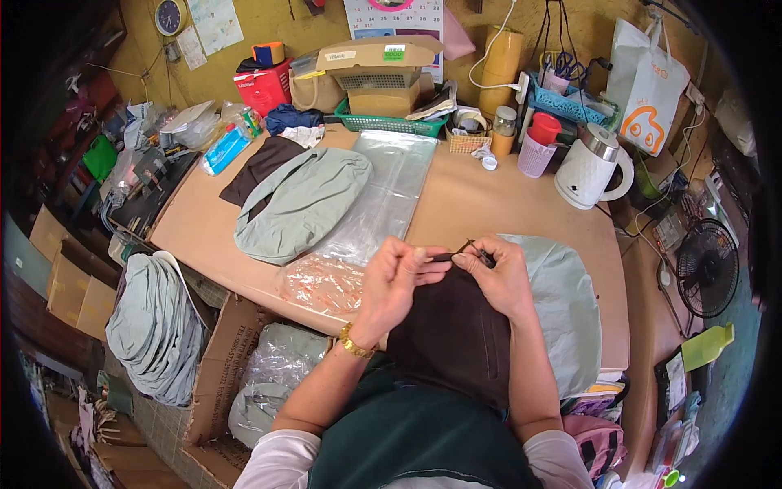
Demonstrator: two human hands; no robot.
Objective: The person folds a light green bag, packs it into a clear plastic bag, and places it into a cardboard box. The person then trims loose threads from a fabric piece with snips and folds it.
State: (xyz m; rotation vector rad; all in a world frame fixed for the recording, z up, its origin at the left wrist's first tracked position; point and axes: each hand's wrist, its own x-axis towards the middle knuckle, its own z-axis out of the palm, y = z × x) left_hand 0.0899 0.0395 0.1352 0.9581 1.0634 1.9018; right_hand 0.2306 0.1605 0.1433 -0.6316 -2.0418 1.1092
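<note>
You pinch the edge of a dark cloth [452, 334] between the fingers of both hands, the left hand [495, 273] and right hand [395, 281] close together above the near edge of a brown table [481, 187]. The cloth hangs down toward your lap. Pale green fabric [558, 306] lies beside your left forearm; a plastic bag [326, 281] sits near your right hand.

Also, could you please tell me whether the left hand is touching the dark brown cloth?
Touching: the head view shows the left hand pinching the dark brown cloth near its upper edge.
</note>
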